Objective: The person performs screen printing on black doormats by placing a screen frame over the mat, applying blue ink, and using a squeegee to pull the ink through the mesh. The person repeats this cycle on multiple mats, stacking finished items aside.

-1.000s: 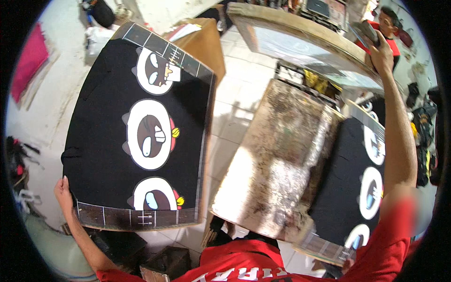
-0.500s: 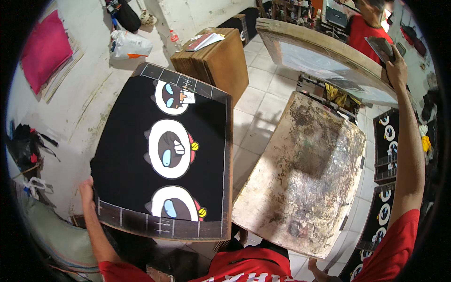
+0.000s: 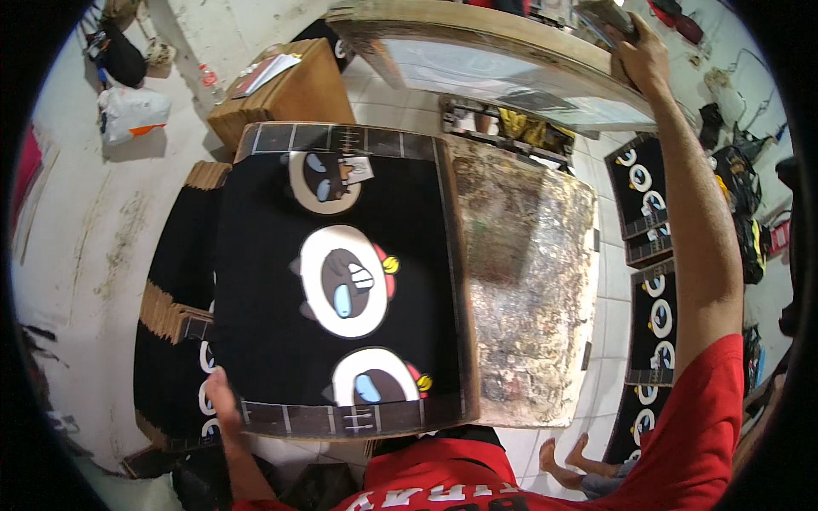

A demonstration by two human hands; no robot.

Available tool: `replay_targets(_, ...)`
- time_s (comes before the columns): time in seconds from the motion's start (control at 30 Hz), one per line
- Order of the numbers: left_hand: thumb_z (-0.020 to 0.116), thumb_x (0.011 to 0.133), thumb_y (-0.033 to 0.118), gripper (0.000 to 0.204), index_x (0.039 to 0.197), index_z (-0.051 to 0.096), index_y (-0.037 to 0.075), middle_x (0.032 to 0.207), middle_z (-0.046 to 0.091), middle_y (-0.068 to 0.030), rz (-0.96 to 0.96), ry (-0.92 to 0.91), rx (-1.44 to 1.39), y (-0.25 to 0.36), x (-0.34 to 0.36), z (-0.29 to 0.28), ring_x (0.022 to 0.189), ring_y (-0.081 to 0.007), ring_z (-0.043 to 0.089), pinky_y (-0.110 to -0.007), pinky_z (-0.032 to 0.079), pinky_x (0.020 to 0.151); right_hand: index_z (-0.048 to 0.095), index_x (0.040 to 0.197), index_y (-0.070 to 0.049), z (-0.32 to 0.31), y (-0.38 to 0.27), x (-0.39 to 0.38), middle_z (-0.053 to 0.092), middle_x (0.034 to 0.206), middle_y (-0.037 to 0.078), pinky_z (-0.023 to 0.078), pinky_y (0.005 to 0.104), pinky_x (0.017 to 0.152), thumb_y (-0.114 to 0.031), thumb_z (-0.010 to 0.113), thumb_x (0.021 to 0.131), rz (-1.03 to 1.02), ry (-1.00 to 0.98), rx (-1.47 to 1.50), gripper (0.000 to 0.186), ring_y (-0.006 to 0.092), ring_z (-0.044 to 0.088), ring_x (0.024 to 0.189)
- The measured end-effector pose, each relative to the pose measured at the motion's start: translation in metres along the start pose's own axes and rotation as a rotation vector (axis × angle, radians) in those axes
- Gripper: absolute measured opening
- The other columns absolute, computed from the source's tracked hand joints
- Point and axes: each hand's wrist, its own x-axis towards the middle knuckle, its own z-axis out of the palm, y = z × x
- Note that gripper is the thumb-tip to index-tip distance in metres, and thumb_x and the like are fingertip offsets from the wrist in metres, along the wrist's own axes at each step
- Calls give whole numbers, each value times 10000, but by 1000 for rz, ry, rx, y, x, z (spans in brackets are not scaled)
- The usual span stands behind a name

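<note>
My left hand (image 3: 223, 400) is closed on the left edge of a flat board (image 3: 464, 281). Black fabric (image 3: 256, 281) covers this board, printed with round white, grey and blue cartoon figures (image 3: 345, 281); dark strips with white lines cross its ends. The board's right edge overlaps a worn, paint-crusted print table (image 3: 537, 281). Raised at the far side is a wooden screen printing frame (image 3: 477, 25) with pale mesh. My right hand (image 3: 643, 55) grips its right corner, beside a grey, flat-edged piece (image 3: 607, 19) that I cannot make out fully.
Stacked boards with black fabric (image 3: 183, 255) stand at the left, by the wall. Similar printed boards (image 3: 652, 315) lie on the tiled floor at right. A brown stack (image 3: 294, 94) with papers stands far left. A person's bare feet (image 3: 562, 460) show at the lower right.
The board in my left hand has moved right, from beside the print table to over its left edge. My view has turned right. The frame stays raised in my right hand.
</note>
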Motion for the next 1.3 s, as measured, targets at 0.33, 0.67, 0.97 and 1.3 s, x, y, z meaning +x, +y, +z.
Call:
replay_targets(0.33,750,945,314,365,865,643,-25,712,621,-56,-10,-404,170,22,-121,223,657,-137,530,-351,464,630,682,1234,-63,-13,-20,-10,700,1094,238,525,477,903,-209,729,842,-43,42,18,421,416,668,1036)
replay_targets(0.67,896,750,299,485,1014,652,-27,913,730,-210,112,-448,332,78,-166,249,866,-406,703,-471,542,809,604,1396,-170,-17,-27,6,681,1283,203,506,476,1026,-177,685,845,116,-89,-11,557,395,642,1194)
replay_targets(0.97,910,741,324,717,1264,547,-6,1166,690,-264,102,-367,469,90,-154,276,1113,-424,662,-480,495,971,621,1376,-168,-17,-30,20,698,1247,202,524,469,982,-218,659,862,110,-115,38,518,390,664,1158)
replay_targets(1.3,971,656,323,761,1145,517,-42,1205,592,-242,46,-366,453,47,-142,293,1167,-392,562,-473,453,1010,693,1248,-144,-18,-22,8,737,1115,195,547,470,911,-163,668,848,66,-85,-3,402,391,690,1075)
